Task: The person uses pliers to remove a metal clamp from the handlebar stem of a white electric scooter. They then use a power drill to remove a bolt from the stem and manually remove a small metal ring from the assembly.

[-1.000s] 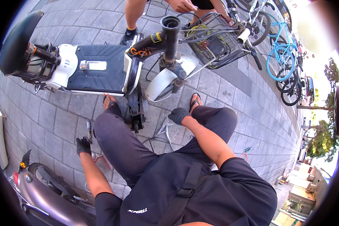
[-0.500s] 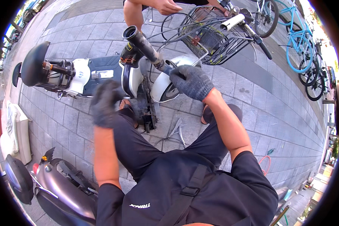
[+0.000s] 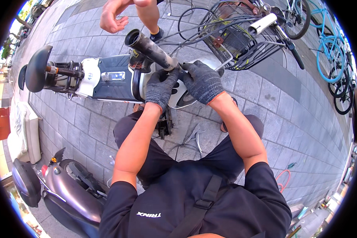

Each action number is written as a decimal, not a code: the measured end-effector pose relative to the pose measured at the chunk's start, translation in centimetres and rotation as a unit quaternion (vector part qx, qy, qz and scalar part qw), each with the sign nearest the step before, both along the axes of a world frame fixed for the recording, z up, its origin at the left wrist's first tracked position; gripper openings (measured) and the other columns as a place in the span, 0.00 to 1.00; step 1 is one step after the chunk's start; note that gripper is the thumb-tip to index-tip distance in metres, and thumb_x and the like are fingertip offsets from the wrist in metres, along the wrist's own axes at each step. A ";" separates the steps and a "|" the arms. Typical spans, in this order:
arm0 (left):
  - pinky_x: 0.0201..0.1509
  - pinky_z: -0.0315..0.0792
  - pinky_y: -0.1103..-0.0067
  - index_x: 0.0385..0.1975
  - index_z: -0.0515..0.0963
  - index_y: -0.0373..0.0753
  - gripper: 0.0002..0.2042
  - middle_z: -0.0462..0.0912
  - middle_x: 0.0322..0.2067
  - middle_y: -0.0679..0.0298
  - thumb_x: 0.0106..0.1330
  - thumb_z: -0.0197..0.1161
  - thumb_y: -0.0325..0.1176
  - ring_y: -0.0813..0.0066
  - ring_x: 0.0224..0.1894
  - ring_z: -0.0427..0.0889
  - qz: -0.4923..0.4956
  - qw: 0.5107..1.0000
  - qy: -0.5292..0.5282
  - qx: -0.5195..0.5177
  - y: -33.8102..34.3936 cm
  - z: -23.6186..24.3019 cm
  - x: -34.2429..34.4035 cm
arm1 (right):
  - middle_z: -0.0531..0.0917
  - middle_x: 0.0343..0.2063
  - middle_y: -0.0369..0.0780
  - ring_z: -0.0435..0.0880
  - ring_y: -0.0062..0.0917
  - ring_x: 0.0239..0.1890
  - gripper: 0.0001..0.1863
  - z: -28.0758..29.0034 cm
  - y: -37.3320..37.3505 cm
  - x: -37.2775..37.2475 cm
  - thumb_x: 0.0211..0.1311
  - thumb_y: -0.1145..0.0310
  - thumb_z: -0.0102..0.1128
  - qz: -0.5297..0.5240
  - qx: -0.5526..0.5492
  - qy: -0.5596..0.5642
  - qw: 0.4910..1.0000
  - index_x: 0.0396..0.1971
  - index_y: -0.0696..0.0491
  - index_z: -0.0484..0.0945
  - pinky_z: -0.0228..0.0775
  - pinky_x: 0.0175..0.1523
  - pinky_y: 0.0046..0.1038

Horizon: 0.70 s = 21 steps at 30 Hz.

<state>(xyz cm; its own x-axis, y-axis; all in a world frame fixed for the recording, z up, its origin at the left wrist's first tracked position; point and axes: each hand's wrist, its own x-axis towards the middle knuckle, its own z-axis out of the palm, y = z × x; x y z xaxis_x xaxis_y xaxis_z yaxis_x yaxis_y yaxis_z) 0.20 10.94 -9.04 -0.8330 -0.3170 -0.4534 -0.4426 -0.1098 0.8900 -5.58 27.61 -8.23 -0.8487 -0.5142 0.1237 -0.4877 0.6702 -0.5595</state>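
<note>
In the middle, my left hand [image 3: 159, 88] and my right hand [image 3: 204, 82], both in dark grey knit gloves, meet at the lower end of a worn dark tube [image 3: 152, 49]. The tube leans with its open end up and to the left. Fingers on both hands are curled in close together; what they grip is hidden. Under them lies a white front fender with a small wheel [image 3: 186, 99]. Left of my hands is a white and black electric scooter [image 3: 115, 85] with a black seat [image 3: 37, 69].
Another person's bare hand [image 3: 117, 18] reaches in above the tube. Cables run to a wire basket [image 3: 226, 31] and handlebar [image 3: 291, 47] at the upper right. A grey forked tool [image 3: 197, 137] lies between my feet. A parked motor scooter [image 3: 71, 190] stands lower left.
My left hand has swung right and up from beside the scooter to the tube's lower end, joining my right hand. The other person's hand has moved left, above the tube.
</note>
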 end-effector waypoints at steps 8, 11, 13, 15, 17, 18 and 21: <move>0.41 0.85 0.78 0.59 0.77 0.30 0.24 0.86 0.45 0.59 0.69 0.72 0.38 0.74 0.42 0.86 -0.047 0.997 0.048 0.029 -1.0 -1.3 0.3 | 0.86 0.40 0.53 0.86 0.49 0.44 0.20 0.4 -0.3 -0.6 0.67 0.55 0.63 0.003 -0.029 -0.033 0.999 0.49 0.54 0.85 0.77 0.51 0.46; 0.41 0.85 0.79 0.62 0.75 0.31 0.22 0.85 0.45 0.58 0.71 0.68 0.32 0.74 0.43 0.86 -0.065 0.991 0.113 -0.031 -1.2 -3.7 1.0 | 0.86 0.40 0.52 0.86 0.49 0.44 0.21 0.8 -0.6 -0.7 0.67 0.54 0.64 0.002 -0.038 -0.074 0.997 0.50 0.55 0.84 0.76 0.52 0.46; 0.40 0.86 0.78 0.63 0.74 0.32 0.20 0.84 0.47 0.57 0.73 0.63 0.29 0.74 0.43 0.86 -0.058 0.990 0.119 -0.054 -1.4 -5.4 1.1 | 0.86 0.42 0.53 0.86 0.49 0.46 0.22 1.1 -1.2 -1.1 0.68 0.53 0.65 0.025 -0.014 -0.062 0.998 0.51 0.55 0.84 0.76 0.53 0.45; 0.41 0.85 0.78 0.64 0.74 0.32 0.20 0.84 0.49 0.58 0.73 0.63 0.28 0.74 0.44 0.86 -0.041 0.995 0.089 -0.008 -1.6 -5.6 0.9 | 0.86 0.43 0.54 0.86 0.49 0.47 0.24 1.6 -1.6 -1.2 0.68 0.51 0.65 0.034 0.007 -0.073 0.997 0.52 0.56 0.84 0.77 0.53 0.43; 0.42 0.85 0.78 0.63 0.75 0.33 0.19 0.84 0.50 0.59 0.74 0.61 0.27 0.74 0.44 0.86 -0.020 0.996 0.052 0.069 -1.4 -3.3 1.0 | 0.86 0.45 0.55 0.86 0.49 0.48 0.26 2.3 -2.0 -1.3 0.67 0.49 0.65 0.029 0.029 -0.106 0.993 0.53 0.56 0.83 0.77 0.53 0.41; 0.42 0.85 0.78 0.63 0.75 0.33 0.19 0.84 0.50 0.59 0.74 0.61 0.27 0.74 0.44 0.86 -0.024 0.995 0.066 0.076 -1.4 -3.5 1.0 | 0.86 0.45 0.55 0.87 0.48 0.48 0.27 2.3 -2.1 -1.5 0.67 0.49 0.66 0.029 0.024 -0.114 0.993 0.54 0.56 0.83 0.77 0.53 0.41; 0.43 0.83 0.79 0.62 0.77 0.35 0.17 0.85 0.48 0.59 0.74 0.59 0.26 0.75 0.44 0.86 -0.017 0.991 0.089 0.103 -1.7 -5.1 1.0 | 0.87 0.43 0.53 0.88 0.45 0.46 0.29 2.1 -2.5 -1.5 0.65 0.47 0.67 0.021 0.018 -0.144 0.989 0.55 0.57 0.83 0.77 0.53 0.40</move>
